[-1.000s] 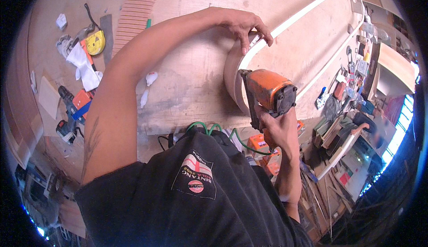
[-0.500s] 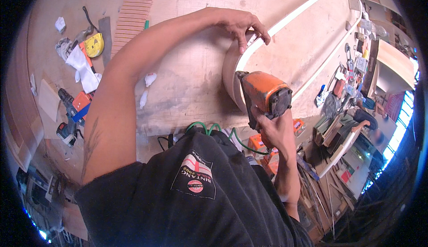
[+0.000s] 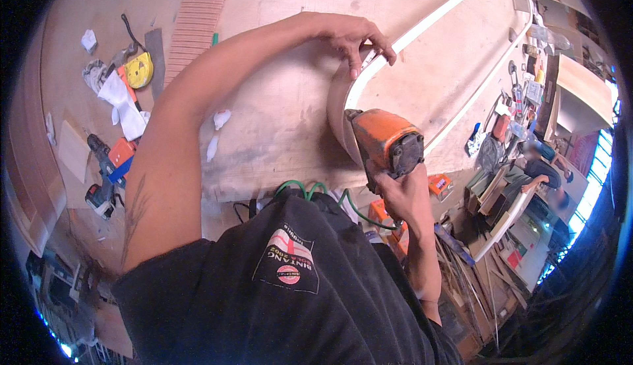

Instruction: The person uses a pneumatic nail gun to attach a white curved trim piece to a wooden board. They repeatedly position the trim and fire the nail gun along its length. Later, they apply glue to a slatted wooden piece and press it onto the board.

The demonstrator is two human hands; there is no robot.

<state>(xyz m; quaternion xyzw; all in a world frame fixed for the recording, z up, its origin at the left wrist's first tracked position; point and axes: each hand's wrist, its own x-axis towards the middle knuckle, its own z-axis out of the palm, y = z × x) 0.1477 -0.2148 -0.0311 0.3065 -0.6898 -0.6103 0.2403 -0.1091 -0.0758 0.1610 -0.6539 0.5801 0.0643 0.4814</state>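
Observation:
My right hand (image 3: 410,193) is wrapped around the handle of an orange and black air nail gun (image 3: 386,133). The gun's nose end lies against the rounded end of a long curved frame (image 3: 409,37) with a white upper edge. My left hand (image 3: 359,43) reaches round from the left and pinches the rim of that frame, thumb on the outer side and fingers over the top edge. A green coiled air hose (image 3: 349,201) runs below the gun. The exact contact point of the nose is hidden by the gun body.
The frame rests on a pale wooden worktable (image 3: 264,124). A yellow tape measure (image 3: 139,69), white cloth (image 3: 125,109) and cordless drill (image 3: 102,154) lie on the left. Small tools and a red block (image 3: 501,126) line the right edge. Another person (image 3: 544,172) is at the far right.
The nail gun and my right hand have shifted slightly left along the frame's curved end. My left hand keeps its grip, moving only a little with the frame.

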